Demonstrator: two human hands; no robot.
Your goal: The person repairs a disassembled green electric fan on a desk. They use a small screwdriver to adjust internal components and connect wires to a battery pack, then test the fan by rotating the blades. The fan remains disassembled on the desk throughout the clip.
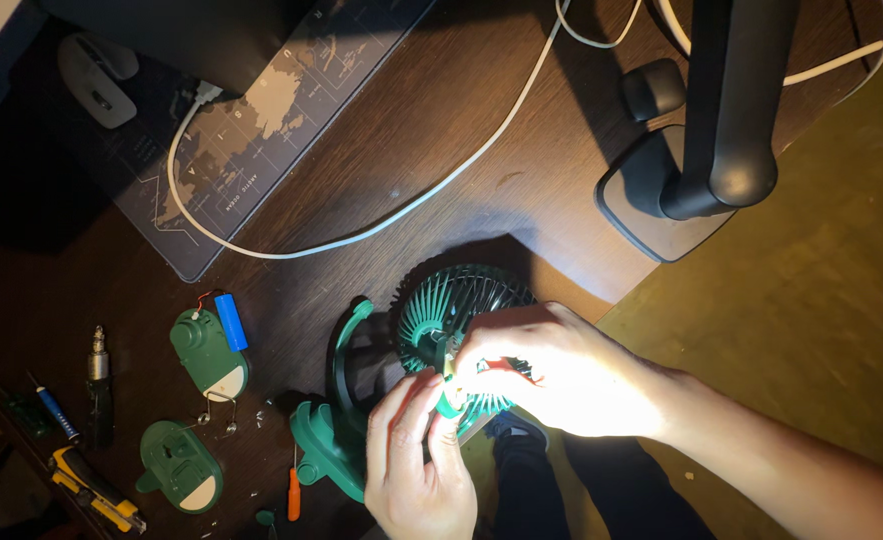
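Fingers [481, 365] of the right hand [551, 370] are pinching a small part at the hub of the green fan [451, 305], while the left hand [416, 450] is gripping below, steadying it; loose green covers [206, 355] and a blue battery [230, 321] are lying well left.

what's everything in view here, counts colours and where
fan: 1, green, grille head and stand at the desk's front edge, in both hands
fan housing halves: 2, green with pale patches, front left of the desk
battery cell: 1, blue, on the upper housing half
small screwdriver: 1, orange handle, beside the fan base
utility knife: 1, yellow and black, far left front
cable: 1, white, looping across the desk
desk mat: 1, dark with a map print, upper left
monitor stand: 1, black, upper right
left hand: 1, at the fan's hub from below
right hand: 1, over the fan grille
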